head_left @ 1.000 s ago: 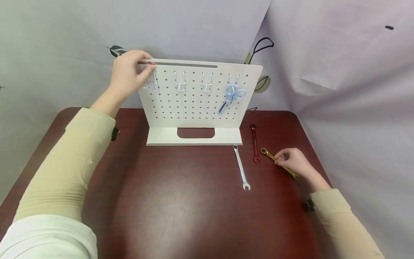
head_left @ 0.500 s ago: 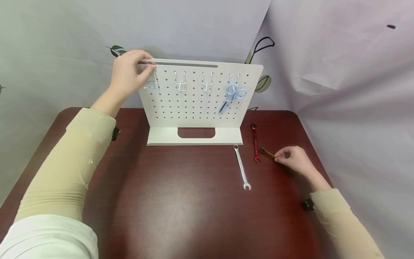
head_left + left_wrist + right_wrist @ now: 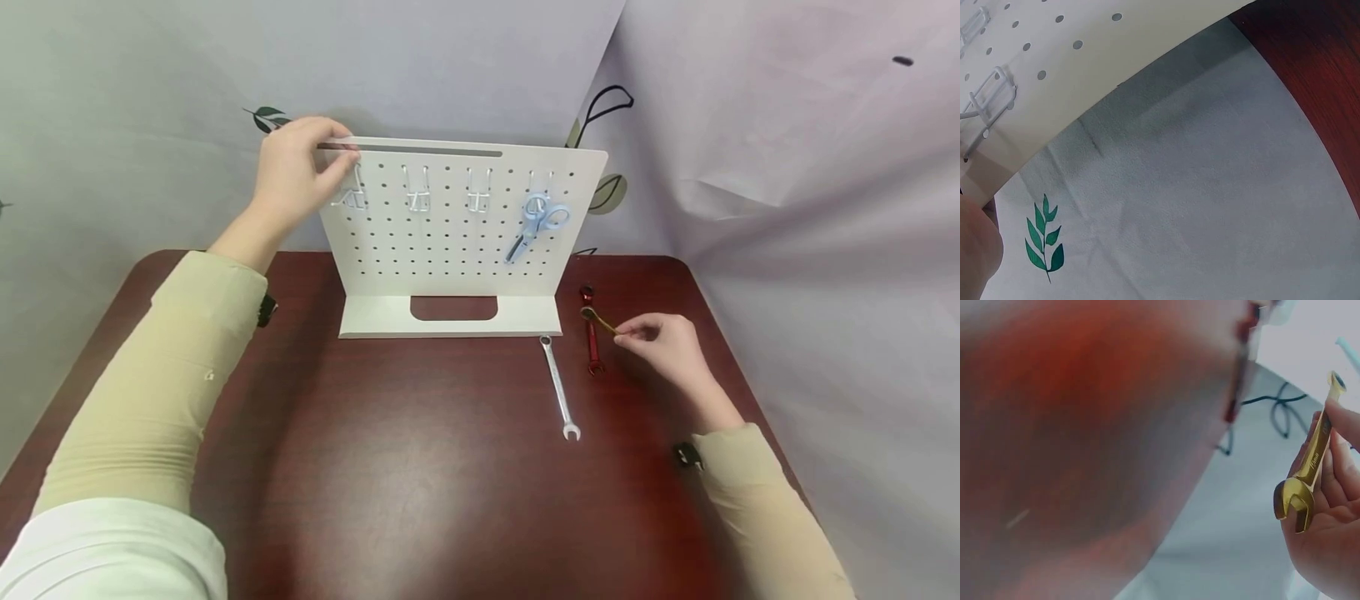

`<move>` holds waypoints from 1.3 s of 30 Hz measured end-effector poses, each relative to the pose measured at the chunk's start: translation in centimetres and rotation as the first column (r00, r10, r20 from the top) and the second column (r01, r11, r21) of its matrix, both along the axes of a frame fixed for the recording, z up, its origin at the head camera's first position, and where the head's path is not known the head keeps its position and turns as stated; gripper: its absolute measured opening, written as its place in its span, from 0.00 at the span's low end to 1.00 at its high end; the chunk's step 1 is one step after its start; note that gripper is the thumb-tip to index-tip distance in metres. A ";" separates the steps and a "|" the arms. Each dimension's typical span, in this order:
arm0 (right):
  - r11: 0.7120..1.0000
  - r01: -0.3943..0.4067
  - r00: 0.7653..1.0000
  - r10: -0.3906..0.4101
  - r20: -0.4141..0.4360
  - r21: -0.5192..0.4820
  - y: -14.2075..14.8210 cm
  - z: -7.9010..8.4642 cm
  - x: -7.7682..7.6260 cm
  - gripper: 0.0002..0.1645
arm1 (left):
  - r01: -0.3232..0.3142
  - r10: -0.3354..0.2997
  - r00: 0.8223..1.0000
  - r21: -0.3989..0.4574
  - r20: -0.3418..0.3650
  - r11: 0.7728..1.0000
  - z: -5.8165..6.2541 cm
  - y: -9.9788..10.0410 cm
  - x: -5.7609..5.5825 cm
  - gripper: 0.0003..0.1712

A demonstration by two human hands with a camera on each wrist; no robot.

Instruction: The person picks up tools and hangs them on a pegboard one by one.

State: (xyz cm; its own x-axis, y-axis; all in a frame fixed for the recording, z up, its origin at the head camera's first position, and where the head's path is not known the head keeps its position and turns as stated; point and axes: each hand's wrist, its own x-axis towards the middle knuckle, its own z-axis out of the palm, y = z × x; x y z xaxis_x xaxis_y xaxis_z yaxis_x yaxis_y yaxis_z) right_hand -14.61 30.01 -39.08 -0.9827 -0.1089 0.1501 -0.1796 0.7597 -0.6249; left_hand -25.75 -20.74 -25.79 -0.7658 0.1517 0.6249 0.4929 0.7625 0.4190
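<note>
Right grip (image 3: pixel 663 346) pinches the gold wrench (image 3: pixel 1317 450) between thumb and fingers. Its long axis slants left and away, ring end toward the pegboard (image 3: pixel 378 317), forked end by the palm. Close by the right forearm (image 3: pixel 765 508) runs the right edge of the surface (image 3: pixel 420 433); leftward, the silver wrench (image 3: pixel 558 387) lies along the way. From the head, the ring end overlaps the red wrench (image 3: pixel 592 342). Beyond, blue scissors (image 3: pixel 532 223) hang on the rightmost of the hooks (image 3: pixel 478 197), the right hand's nearer side; the left grip (image 3: pixel 303 162) holds the pegboard's top-left corner.
</note>
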 end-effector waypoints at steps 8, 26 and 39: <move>0.989 0.024 0.999 -0.027 -0.018 -0.146 -4.0 1.9 -1.2 0.08 | -0.007 0.007 1.000 0.002 0.003 1.000 0.1 -0.2 0.2 0.12; 0.871 0.006 1.000 -0.007 0.000 -0.491 -12.1 5.6 -2.5 0.12 | 0.001 -0.001 1.000 -0.001 0.000 1.000 0.2 0.0 0.0 0.12; 0.775 -0.059 0.998 0.052 -0.029 -0.630 -16.0 6.8 -4.3 0.13 | 0.002 -0.002 1.000 -0.003 0.009 1.000 -0.1 -0.1 -0.2 0.12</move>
State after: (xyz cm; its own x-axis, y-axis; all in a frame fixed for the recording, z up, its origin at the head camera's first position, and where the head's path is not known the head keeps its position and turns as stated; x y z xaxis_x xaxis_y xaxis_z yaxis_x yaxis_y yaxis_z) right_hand -18.94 13.96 -32.28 -0.9760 -0.0411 0.2139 -0.2179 0.1853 -0.9582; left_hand -25.90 -20.83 -25.89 -0.7709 0.1549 0.6178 0.4906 0.7631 0.4208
